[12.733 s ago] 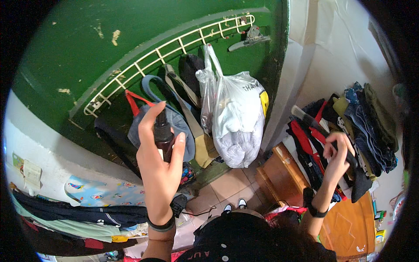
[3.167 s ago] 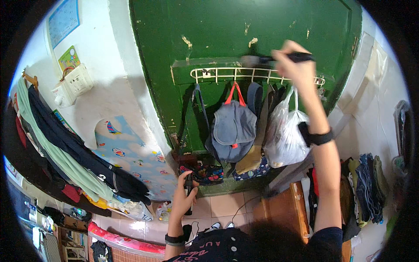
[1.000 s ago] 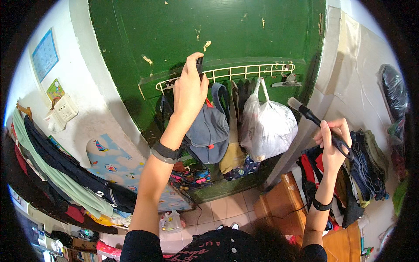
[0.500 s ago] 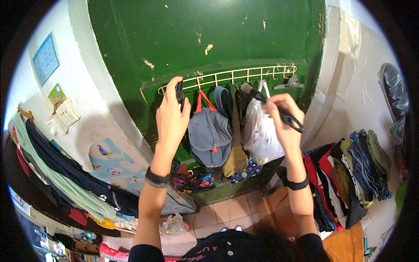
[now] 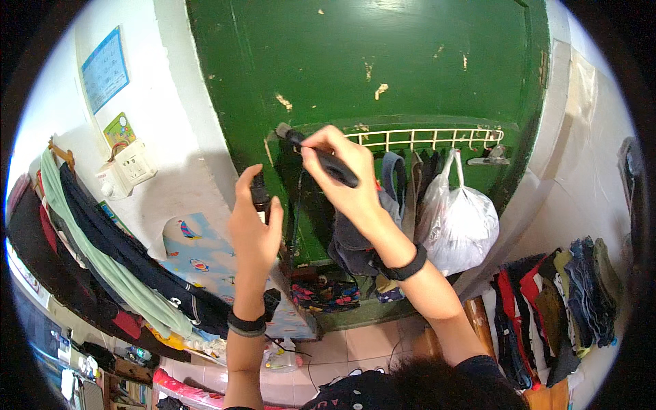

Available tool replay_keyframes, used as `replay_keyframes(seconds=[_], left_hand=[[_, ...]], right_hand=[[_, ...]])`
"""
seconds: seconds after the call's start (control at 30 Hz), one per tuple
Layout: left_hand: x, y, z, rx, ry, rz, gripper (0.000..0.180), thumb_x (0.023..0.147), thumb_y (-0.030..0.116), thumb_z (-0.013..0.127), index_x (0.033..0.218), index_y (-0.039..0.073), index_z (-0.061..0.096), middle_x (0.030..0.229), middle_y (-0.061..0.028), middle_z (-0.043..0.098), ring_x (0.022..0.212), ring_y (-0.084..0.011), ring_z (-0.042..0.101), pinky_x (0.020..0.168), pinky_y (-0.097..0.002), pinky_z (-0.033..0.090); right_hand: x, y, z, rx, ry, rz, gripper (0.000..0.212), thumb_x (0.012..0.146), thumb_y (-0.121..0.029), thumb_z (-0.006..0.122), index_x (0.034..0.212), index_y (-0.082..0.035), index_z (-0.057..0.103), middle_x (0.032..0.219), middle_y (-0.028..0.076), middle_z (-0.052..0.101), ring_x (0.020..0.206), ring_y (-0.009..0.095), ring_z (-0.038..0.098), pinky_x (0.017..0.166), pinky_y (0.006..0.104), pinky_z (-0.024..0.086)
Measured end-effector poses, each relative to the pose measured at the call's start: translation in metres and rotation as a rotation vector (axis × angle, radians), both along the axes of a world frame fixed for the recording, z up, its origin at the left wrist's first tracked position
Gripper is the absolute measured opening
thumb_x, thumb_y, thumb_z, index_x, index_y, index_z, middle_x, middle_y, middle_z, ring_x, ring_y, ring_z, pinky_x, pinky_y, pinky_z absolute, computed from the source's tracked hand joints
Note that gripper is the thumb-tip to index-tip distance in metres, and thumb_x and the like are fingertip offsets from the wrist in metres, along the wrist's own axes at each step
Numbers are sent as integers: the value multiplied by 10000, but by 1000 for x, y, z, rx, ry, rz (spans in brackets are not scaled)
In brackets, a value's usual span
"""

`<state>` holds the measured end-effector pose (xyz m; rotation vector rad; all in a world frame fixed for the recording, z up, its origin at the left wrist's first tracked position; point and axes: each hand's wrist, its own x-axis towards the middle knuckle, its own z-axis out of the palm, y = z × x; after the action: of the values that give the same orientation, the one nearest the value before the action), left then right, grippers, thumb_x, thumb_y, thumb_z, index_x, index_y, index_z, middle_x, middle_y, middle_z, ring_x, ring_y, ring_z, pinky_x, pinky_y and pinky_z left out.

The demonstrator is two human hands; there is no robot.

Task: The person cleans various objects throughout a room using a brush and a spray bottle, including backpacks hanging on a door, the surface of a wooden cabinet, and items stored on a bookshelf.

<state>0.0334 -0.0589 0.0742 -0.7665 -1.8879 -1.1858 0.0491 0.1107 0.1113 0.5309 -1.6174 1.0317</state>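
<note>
My right hand [image 5: 352,179] grips a black-handled brush [image 5: 339,171]. Its greyish bristles point up and left, at or close to the green door [image 5: 403,55] by the left end of a cream wire hook rack [image 5: 412,140]. I cannot tell whether they touch the paint. Lower and to the left, my left hand [image 5: 253,229] holds a small dark bottle [image 5: 260,193] with a black top upright, fingers wrapped round it. A grey backpack [image 5: 352,232] hangs from the rack, partly hidden behind my right hand and forearm.
A white plastic bag [image 5: 461,229] hangs at the rack's right. Clothes [image 5: 126,242] hang along the left wall below a power socket [image 5: 134,166]. More clothes [image 5: 547,307] hang at the lower right. A clear bag [image 5: 281,357] lies on the tiled floor.
My right hand has swung left with the brush, from before the white bag to the rack's left end. The view has turned left. My left hand still holds the bottle, now lower.
</note>
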Motion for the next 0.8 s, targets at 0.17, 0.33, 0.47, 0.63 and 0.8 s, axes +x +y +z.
replay_keyframes(seconds=[0.17, 0.33, 0.47, 0.63, 0.8], left_hand=[[-5, -12, -15, 49, -43, -60, 520, 856, -13, 616, 1341, 108, 472, 951, -172, 629, 760, -287, 642, 703, -356, 511], [-6, -25, -25, 72, -33, -28, 494, 857, -21, 622, 1321, 81, 489, 973, -172, 633, 769, -284, 634, 700, -348, 503], [1, 5, -19, 66, -56, -88, 497, 858, -33, 612, 1328, 47, 471, 1186, -187, 588, 990, -235, 598, 912, -334, 457], [0, 3, -33, 49, -109, -110, 497, 871, -58, 593, 1340, 50, 469, 1204, -113, 530, 970, -197, 555, 959, -331, 429], [-13, -2, -52, 54, -62, -88, 519, 899, -58, 567, 1369, 129, 447, 987, -34, 523, 539, -73, 418, 482, -218, 366]], right_hand=[[-19, -10, 14, 85, 11, 58, 120, 821, -47, 696, 807, -6, 584, 766, 111, 668, 741, 161, 680, 673, 286, 504], [22, 34, 31, 51, -5, -367, 78, 837, -23, 661, 784, -25, 603, 637, 59, 629, 618, 88, 629, 566, 241, 472], [-7, 10, 29, 72, -90, 84, 108, 802, -46, 713, 791, -11, 611, 699, 64, 661, 661, 84, 623, 624, 275, 494], [-6, 45, 28, 58, -139, -89, 100, 799, -35, 694, 803, -4, 600, 691, 143, 640, 639, 180, 650, 632, 288, 493], [72, 191, 8, -46, -88, -250, 51, 855, -30, 683, 819, -33, 647, 755, -1, 657, 694, 99, 625, 630, 243, 486]])
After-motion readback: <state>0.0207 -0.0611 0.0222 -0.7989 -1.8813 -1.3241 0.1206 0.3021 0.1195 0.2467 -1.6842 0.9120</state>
